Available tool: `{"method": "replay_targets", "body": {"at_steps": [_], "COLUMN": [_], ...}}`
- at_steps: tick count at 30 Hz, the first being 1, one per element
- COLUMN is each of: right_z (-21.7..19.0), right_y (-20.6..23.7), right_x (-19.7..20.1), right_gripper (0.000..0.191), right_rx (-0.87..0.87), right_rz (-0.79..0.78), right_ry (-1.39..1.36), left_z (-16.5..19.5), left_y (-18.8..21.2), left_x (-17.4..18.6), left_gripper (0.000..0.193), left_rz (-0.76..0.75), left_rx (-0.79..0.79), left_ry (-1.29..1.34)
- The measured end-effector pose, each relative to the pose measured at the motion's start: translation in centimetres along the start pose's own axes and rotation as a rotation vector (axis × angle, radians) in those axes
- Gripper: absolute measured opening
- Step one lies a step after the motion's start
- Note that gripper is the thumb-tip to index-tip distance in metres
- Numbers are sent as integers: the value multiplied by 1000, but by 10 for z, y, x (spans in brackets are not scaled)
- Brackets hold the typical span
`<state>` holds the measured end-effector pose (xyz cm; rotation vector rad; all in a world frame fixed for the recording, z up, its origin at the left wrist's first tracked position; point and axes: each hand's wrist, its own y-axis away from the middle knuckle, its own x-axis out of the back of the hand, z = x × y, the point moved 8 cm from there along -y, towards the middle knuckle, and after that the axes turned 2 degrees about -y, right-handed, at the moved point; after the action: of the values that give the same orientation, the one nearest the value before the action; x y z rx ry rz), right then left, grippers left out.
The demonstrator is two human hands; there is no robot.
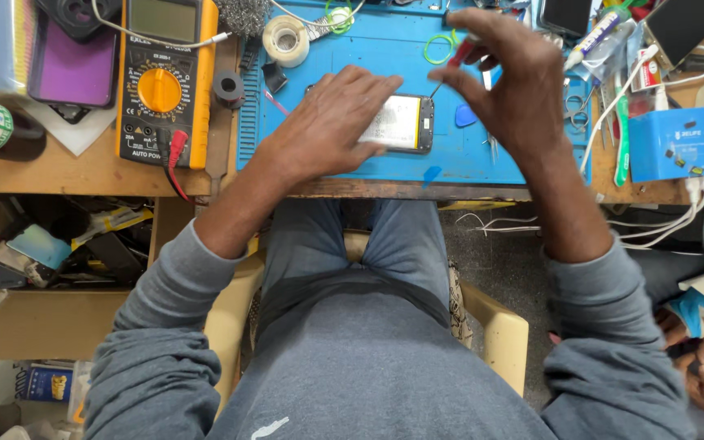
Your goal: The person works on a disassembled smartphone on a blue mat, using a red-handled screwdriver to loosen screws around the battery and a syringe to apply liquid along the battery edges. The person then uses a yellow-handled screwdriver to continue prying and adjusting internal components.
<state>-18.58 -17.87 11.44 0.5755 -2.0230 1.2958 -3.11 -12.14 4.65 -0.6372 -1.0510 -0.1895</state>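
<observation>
Left hand (pixel 332 122): flat, palm down on the opened phone (pixel 405 122), fingers spread and pressing on it; it pins the phone, closed round nothing.
Right hand (pixel 507 77): raised over the mat's middle, fingertips pinched shut on a red-handled screwdriver (pixel 452 63).
Screwdriver: slants down and left; tip sits at or just above the phone's upper right corner. Contact cannot be told.
Phone: lies back-off near the front edge of the blue work mat (pixel 482 159), about midway along it. Pale battery face shows; left half is hidden under the left hand.
Mat: covers the middle of the wooden bench (pixel 67 175), reaching to its front edge.
Near things on mat: blue triangular pick (pixel 465 116) just right of the phone; roll of pale tape (pixel 286 39) at the back left corner; green ring (pixel 438 49) toward the back edge.
Bench, left: yellow multimeter (pixel 162 81) beside the mat, red lead plugged in.
Bench, right: blue box (pixel 675 144) with white cables, well apart from the phone.
Progress (judgement): back cover already off, internals exposed; screw work at one corner in hand. Which screws are out cannot be told; phone is not reassembled.
</observation>
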Motion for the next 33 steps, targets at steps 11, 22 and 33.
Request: {"method": "replay_targets", "body": {"at_steps": [11,22,33], "right_z": [42,43,-2], "right_y": [-33,-27,-46], "right_x": [-33,-35,-40], "right_gripper": [22,56,29], "right_rx": [-138,-290,132], "right_rz": [-768,-1082,-744], "right_ry": [423,801,536], "left_z": [7,3,1], "left_y": [-13,-17,-17], "left_x": [-19,-21,-21], "left_gripper": [80,81,80], "left_rz": [1,-43,-58], "left_rx": [38,67,88], "left_ry": [-45,-60,-64]}}
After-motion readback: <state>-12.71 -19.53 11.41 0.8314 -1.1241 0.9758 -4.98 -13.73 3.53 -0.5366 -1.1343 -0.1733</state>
